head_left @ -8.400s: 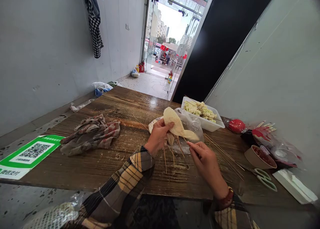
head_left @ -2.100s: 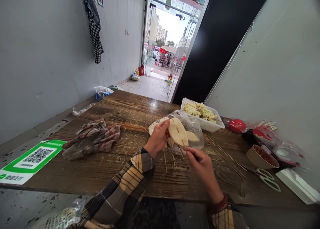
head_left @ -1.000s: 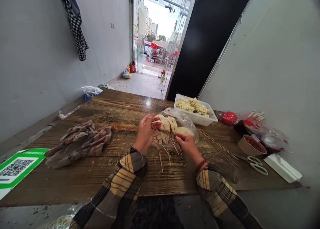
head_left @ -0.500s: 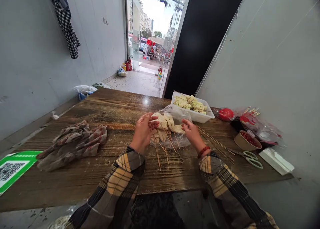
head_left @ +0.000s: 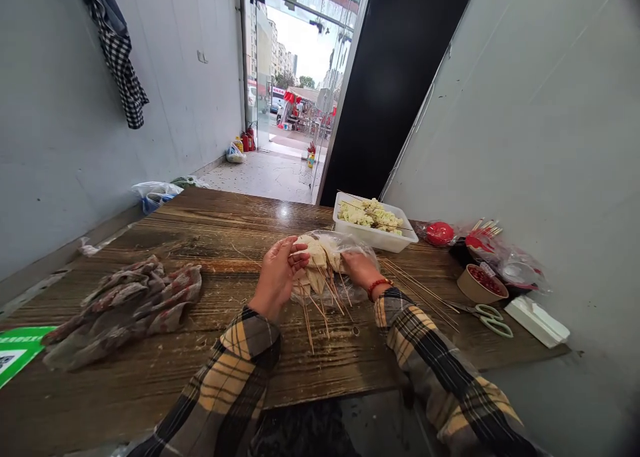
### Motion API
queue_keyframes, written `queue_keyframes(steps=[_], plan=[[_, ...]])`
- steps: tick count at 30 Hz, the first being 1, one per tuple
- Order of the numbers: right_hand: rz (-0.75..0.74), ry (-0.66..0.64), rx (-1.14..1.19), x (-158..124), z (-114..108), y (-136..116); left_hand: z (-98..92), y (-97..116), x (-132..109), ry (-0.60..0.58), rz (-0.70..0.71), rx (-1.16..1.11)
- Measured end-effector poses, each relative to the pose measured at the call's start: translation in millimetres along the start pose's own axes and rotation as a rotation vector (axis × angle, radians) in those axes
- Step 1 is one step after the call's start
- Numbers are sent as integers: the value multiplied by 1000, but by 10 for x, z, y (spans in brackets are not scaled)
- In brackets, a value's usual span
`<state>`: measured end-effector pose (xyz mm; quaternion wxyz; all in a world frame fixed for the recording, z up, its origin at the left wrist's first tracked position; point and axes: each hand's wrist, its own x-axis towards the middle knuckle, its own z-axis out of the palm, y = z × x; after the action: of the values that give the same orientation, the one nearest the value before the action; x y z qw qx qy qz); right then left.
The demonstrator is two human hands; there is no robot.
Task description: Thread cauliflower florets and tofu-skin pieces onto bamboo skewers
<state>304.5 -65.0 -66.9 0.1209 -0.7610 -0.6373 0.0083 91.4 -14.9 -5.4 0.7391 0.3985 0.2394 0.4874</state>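
Note:
Pale, flat pieces that look like sliced tofu sheet [head_left: 316, 252] lie in a pile in the middle of the table, several on thin wooden skewers [head_left: 309, 320] that point towards me. A clear plastic bag [head_left: 367, 244] is spread under and behind them. My left hand [head_left: 278, 270] is at the pile's left edge, palm inward, fingers loosely bent and apart, with nothing visible held. On the right side, my right hand [head_left: 359, 269] has its fingers closed at a pale slice; the fingertips are partly hidden. Loose bamboo skewers [head_left: 420, 290] lie right of that hand.
A white tub [head_left: 373, 238] of skewered cauliflower stands behind the pile. To the right are scissors [head_left: 493, 320], a paper bowl [head_left: 483, 282] of red bits, a tissue pack [head_left: 537, 320] and wrapped red items [head_left: 440, 234]. A crumpled cloth [head_left: 135, 304] and a green QR card [head_left: 25, 347] lie left.
My right hand has moved left and in to the pile, its fingers now at a slice. My left hand stays beside the pile. The whole view has shifted slightly.

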Motion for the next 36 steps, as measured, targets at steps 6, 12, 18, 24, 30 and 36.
queue_keyframes(steps=[6,12,18,24,30,36], plan=[[18,1,-85,-100,-122,9,-5,-2,3,-21,-2,15],[3,92,-51,-334,-350,-49,4,9,-1,-10,-2,15],[4,327,231,-599,-638,-67,5,-2,-9,-21,-12,18],[202,526,1150,-650,-796,-202,32,-43,-32,-115,-34,63],[328,483,1707,-670,-757,-467,43,-61,-73,-255,-92,137],[234,515,1962,-619,-630,-855,96,-107,-146,-464,-135,222]])
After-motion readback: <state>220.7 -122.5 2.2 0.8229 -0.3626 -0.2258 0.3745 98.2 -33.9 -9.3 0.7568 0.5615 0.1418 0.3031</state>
